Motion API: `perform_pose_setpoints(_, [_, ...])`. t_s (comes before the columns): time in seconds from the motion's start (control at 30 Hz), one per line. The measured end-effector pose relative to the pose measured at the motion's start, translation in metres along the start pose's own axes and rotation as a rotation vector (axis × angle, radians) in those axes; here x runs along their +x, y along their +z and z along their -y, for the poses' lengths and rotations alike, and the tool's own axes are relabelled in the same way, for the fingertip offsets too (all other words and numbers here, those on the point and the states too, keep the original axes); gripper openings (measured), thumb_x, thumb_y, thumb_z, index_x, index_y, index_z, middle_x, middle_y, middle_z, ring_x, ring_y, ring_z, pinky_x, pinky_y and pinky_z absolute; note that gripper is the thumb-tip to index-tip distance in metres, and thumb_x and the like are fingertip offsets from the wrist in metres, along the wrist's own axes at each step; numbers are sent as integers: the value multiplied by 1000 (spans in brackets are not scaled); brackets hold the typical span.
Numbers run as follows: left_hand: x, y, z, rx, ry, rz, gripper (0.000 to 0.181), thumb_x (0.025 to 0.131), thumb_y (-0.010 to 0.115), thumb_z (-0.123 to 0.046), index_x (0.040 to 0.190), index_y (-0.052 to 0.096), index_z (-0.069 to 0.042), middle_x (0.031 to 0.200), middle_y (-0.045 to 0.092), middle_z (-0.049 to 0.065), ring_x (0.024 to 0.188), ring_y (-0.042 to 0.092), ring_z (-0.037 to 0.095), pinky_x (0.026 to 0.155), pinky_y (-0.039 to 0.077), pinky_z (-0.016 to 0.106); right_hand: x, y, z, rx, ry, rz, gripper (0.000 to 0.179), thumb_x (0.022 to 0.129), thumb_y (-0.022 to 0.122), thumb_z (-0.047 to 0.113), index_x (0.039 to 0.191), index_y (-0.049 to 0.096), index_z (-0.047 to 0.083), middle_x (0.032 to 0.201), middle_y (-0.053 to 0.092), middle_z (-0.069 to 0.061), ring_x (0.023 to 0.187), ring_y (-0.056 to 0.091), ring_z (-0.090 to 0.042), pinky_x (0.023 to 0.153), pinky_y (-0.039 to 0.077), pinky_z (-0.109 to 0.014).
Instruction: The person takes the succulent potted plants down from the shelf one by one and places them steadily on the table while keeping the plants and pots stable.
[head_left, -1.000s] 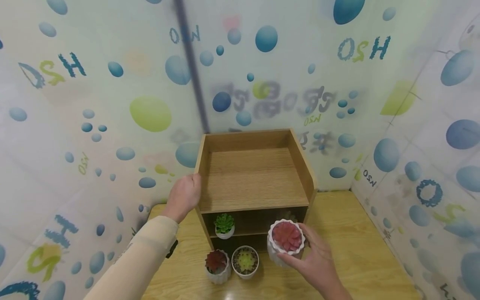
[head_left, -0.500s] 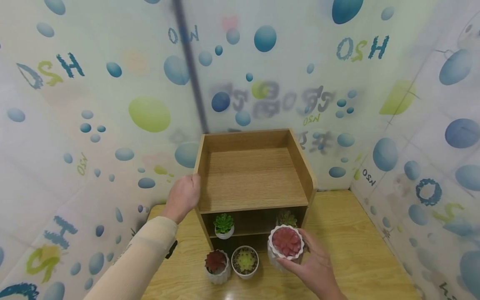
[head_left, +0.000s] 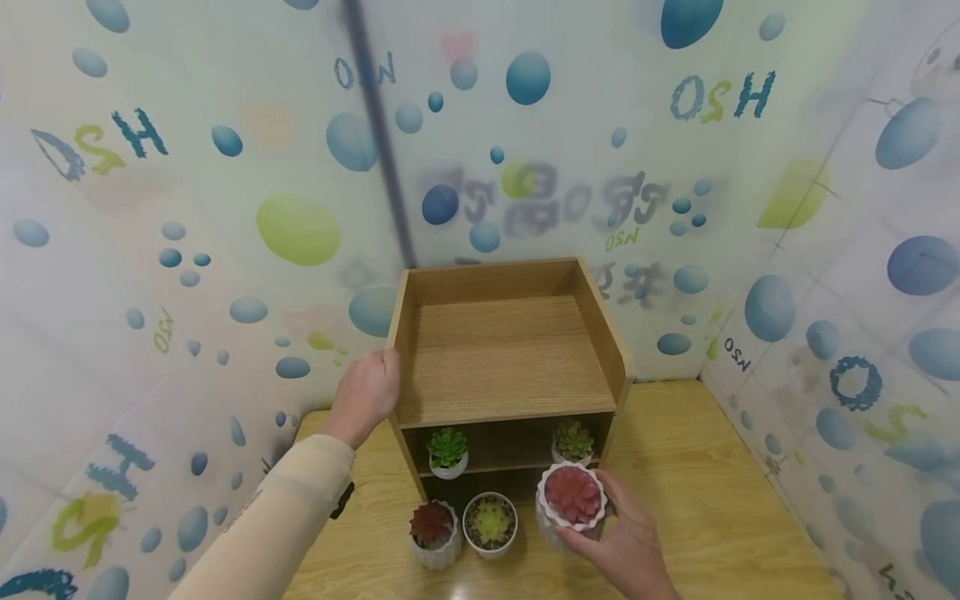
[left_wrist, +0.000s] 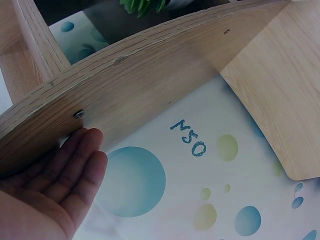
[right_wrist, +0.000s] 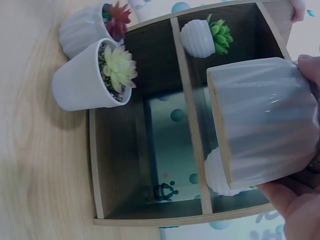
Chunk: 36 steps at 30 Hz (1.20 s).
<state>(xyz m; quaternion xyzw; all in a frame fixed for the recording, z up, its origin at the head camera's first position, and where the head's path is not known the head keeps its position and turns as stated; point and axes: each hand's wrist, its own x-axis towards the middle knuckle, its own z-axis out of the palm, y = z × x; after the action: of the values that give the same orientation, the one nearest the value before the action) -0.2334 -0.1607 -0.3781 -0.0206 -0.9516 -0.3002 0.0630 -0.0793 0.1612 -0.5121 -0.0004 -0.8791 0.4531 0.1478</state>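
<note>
We see the shelf unit (head_left: 513, 358) on the table (head_left: 720, 483), before the back wall (head_left: 465, 125); the left hand (head_left: 367, 387) is at its left side. In the upper compartment, one plant (head_left: 447, 450) sits left, another plant (head_left: 572, 442) right. In front, we find an outer pot (head_left: 435, 537) left of an inner pot (head_left: 491, 525); right of both, before the compartment's right end, the right hand (head_left: 626, 533) holds a potted succulent (head_left: 572, 500).

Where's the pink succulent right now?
In the head view, the pink succulent is right of centre, its pot gripped by the right hand in front of the wooden shelf.
</note>
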Motion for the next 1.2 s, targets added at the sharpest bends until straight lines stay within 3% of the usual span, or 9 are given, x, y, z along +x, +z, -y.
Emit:
perform_pose_setpoints(0.4, [0, -1, 0, -2, -11, 5, 56, 110, 19, -32, 66, 46, -9, 61, 46, 9, 53, 42, 24, 55, 40, 36, -5, 9, -11, -19, -3, 7, 90, 66, 97, 34, 136, 56, -3, 128, 66, -20, 115, 64, -40, 96, 51, -63])
perform_pose_setpoints(0.67, [0, -2, -1, 7, 0, 3, 56, 110, 19, -31, 65, 46, -9, 61, 45, 9, 53, 42, 24, 56, 40, 36, -5, 16, -20, -39, -31, -6, 87, 65, 97, 31, 134, 57, -4, 123, 68, -15, 111, 65, -33, 94, 53, -57])
perform_pose_setpoints(1.2, [-1, -2, 0, 8, 6, 2, 56, 110, 19, -32, 65, 45, -9, 63, 46, 10, 56, 44, 26, 61, 42, 37, -10, 35, -42, -66, -67, -99, 77, 56, 99, 25, 120, 64, 3, 108, 68, -3, 98, 65, -20, 87, 56, -45])
